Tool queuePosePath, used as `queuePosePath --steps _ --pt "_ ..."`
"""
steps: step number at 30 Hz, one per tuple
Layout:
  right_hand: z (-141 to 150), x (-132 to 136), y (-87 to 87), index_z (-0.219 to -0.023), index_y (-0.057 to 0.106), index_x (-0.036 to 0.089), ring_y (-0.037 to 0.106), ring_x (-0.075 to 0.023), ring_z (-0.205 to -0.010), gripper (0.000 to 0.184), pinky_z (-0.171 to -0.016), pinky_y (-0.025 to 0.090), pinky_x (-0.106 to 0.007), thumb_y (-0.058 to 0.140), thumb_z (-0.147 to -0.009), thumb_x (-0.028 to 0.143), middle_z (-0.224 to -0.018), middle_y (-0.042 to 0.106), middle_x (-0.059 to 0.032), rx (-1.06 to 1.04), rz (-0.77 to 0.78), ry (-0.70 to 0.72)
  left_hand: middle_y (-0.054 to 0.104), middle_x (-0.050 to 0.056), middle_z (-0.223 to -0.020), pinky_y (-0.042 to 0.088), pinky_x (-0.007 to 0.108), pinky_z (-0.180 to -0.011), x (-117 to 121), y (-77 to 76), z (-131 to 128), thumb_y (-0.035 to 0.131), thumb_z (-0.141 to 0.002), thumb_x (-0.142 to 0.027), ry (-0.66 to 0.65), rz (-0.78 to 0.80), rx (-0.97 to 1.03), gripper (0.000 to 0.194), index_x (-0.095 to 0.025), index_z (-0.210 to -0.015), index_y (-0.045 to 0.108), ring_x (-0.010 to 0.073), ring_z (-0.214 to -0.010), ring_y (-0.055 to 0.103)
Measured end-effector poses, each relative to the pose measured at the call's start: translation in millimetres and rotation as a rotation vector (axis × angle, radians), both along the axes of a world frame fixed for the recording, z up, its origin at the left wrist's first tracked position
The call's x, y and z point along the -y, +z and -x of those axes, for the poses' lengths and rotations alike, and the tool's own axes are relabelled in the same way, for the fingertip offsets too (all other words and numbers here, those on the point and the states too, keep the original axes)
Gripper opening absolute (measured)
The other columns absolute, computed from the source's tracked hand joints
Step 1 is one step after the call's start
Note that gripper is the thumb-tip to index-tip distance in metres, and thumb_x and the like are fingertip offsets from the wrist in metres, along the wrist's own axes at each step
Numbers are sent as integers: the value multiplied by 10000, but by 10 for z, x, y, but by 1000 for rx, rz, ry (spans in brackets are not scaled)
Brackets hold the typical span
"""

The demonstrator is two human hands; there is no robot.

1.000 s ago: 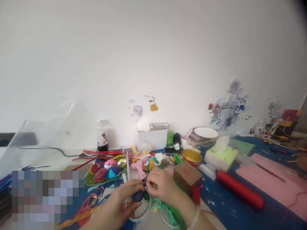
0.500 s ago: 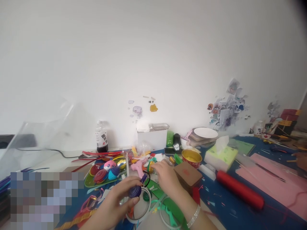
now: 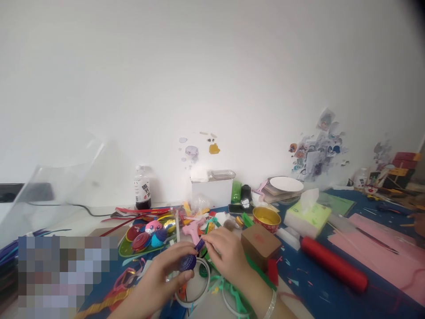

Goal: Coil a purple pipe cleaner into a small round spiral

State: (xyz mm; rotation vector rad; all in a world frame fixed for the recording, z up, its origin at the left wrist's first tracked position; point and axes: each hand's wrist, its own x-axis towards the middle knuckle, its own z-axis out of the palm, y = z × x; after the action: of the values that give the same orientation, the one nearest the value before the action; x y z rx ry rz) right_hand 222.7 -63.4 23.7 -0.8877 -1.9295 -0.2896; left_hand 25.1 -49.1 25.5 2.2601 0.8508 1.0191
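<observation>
My left hand grips a dark purple ridged coil between thumb and fingers. A short purple strip sticks up beside the coil; whether the two are joined I cannot tell. The fingertips of my right hand are closed on the strip's upper end. Just below the hands lies a white ring, with a green ridged piece by its edge. A pink glue gun rests behind them. To the left, a green tray bears several bright ridged rounds, such as a red one.
A brown box stands right of my right hand, with a gold-and-red bowl behind it. Farther right are a tissue pack, a red roll and pink sheets. A bottle stands by the wall.
My right hand has come down and left from a yellow-and-green ridged piece to the purple strip, and its fingertips now pinch it. My left hand still holds the coil.
</observation>
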Motion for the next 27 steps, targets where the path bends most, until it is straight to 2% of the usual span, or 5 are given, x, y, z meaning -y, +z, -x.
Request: queuePosePath --steps 3,6,14,23,27 --pt "-4 1 -10 -989 600 142 524 -186 -704 265 -595 420 -304 385 -843 95 -789 635 -82 188 -84 -95 632 61 -1135 448 312 -917 9 11 -14 611 -740 -310 -1 0 -14 266 -268 -1000 651 234 -1075 557" --pt "16 5 -12 -1006 600 123 518 -197 -698 279 -587 414 -313 370 -849 100 -781 639 -93 254 -83 -123 633 55 -1128 441 309 -926 16 3 -15 608 -743 -307 -7 5 -17 264 -267 -1001 648 230 -1081 551" --pt "54 44 18 -1058 592 215 578 -158 -788 249 -727 447 -279 487 -835 251 -907 652 -41 -166 310 50 602 69 -1173 460 317 -902 16 -2 -8 599 -758 -311 -32 59 28 265 -265 -1015 637 240 -1085 545" --pt "68 29 3 -989 622 212 571 -172 -764 229 -703 442 -281 564 -769 244 -860 647 -42 -220 370 65 610 64 -1135 456 310 -892 6 -43 -25 621 -746 -292 -110 127 112 246 -273 -991 642 245 -1064 548" --pt "90 40 18 -887 634 185 580 -165 -785 218 -712 453 -269 459 -853 310 -841 641 -46 -373 463 204 589 57 -1112 464 311 -870 -1 -64 -31 620 -755 -297 -166 215 222 234 -274 -987 625 247 -1071 527"
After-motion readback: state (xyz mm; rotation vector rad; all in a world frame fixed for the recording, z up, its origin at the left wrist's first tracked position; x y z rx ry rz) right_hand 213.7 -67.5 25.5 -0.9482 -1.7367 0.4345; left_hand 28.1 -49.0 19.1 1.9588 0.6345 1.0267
